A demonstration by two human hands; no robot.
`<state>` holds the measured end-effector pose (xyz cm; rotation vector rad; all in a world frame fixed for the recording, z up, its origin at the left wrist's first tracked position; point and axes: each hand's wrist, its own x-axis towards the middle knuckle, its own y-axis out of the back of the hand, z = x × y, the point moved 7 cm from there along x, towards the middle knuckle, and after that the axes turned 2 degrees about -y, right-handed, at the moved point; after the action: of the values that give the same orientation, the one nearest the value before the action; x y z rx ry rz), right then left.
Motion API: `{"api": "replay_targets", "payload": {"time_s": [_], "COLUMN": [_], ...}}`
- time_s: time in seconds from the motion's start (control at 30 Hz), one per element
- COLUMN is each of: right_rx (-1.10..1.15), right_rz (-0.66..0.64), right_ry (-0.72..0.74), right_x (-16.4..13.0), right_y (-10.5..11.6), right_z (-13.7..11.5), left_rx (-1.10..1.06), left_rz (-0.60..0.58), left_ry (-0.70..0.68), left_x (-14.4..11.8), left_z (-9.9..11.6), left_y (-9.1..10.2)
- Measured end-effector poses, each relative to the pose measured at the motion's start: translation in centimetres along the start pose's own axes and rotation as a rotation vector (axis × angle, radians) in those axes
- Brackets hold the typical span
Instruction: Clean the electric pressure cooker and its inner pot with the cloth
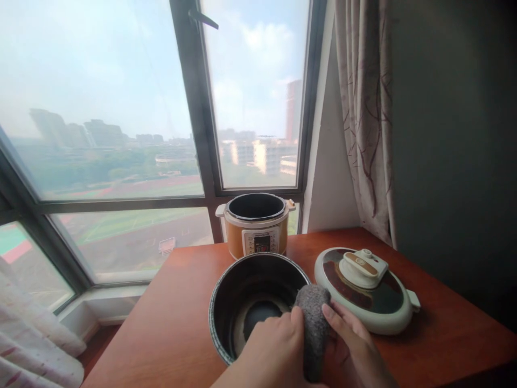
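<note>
A grey fuzzy cloth (314,318) is bunched up between my two hands at the right rim of a dark inner pot (226,302). My left hand (272,342) is closed on the cloth's left side and covers part of the pot's front. From the other side, the fingers of my right hand (351,337) press against the same cloth. The pot sits upright on the table, its inside showing and the bottom partly shiny. Where the cloth meets the rim is partly hidden, so I cannot tell whether it touches.
Behind the pot stands an electric pressure cooker (234,231) with its top uncovered. Its white lid (388,320) lies to the right on the reddish-brown table (161,323). Windows (250,97) rise at the back, and a patterned curtain (363,108) hangs at the right.
</note>
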<state>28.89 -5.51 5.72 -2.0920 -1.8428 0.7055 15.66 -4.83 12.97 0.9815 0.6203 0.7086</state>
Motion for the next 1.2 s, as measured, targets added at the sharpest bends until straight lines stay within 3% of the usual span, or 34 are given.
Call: {"api": "replay_targets", "payload": {"time_s": [0.1,0.17,0.23,0.3,0.37,0.43,0.6,0.8,1.0,1.07,1.2], "right_rx": [-0.031,-0.086,-0.170,-0.286,-0.412,-0.505,-0.423,-0.319,-0.378,-0.348,-0.252], "right_rz": [-0.064,-0.133,-0.196,-0.152,0.008,0.146,0.159,0.210,0.254,0.239,0.191], "right_ry": [0.082,0.111,0.139,0.195,0.297,0.375,0.351,0.364,0.376,0.367,0.345], "right_x": [-0.3,-0.2,0.3,1.2,2.0,2.4,3.4,3.7,3.6,3.6,3.8], "right_y": [-0.9,-1.3,-1.5,-1.0,0.0,0.8,0.8,1.0,1.0,0.8,0.6], "right_z": [-1.0,-1.4,-1.6,-2.0,-2.6,-2.8,-0.2,1.4,0.9,0.8,0.9], "left_rx": [-0.388,-0.691,-0.898,-0.971,-0.971,-0.951,-0.805,-0.737,-0.950,-0.839,-0.473], "left_rz": [0.009,-0.069,-0.143,-0.150,-0.138,-0.183,-0.293,-0.124,0.013,0.029,-0.026], "left_ry": [-0.046,-0.034,0.088,0.250,0.338,0.337,0.284,0.235,0.311,0.261,-0.053], "left_x": [0.5,1.2,1.8,2.2,2.4,2.4,2.5,5.1,8.2,8.5,7.4], "left_z": [-0.8,-1.7,-3.1,-4.6,-5.4,-5.2,-3.9,-3.6,-4.2,-4.6,-4.2], "left_y": [1.3,1.1,0.2,-0.6,-1.0,-1.2,-1.7,-2.3,-4.2,-4.1,-2.6]}}
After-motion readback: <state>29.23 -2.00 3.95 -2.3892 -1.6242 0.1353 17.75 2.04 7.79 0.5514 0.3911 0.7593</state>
